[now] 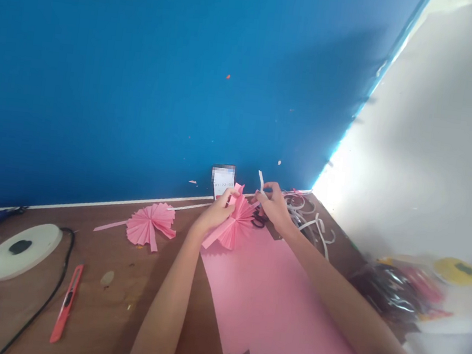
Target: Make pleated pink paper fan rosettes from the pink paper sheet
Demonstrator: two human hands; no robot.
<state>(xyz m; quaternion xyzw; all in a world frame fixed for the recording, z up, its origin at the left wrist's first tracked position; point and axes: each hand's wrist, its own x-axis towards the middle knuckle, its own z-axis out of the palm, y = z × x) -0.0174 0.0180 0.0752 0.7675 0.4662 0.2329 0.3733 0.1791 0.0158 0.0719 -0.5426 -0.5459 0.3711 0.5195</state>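
Observation:
My left hand (216,211) is closed on a pleated pink paper fan (237,222), gripping it near its top fold above the wooden table (118,311). My right hand (274,204) pinches a thin white strip (260,180) that sticks up beside the fan. A second, finished pink fan (151,224) lies flat on the table to the left. Under my forearms lie sheets of pink paper (273,300).
A red utility knife (67,302) lies at the front left. Near it are a white round disc (18,249) and a black cable (49,298). White curled strips (312,220) and black scissors (259,220) lie behind my right hand. A blue wall (166,78) backs the table; clutter (415,288) sits at the right.

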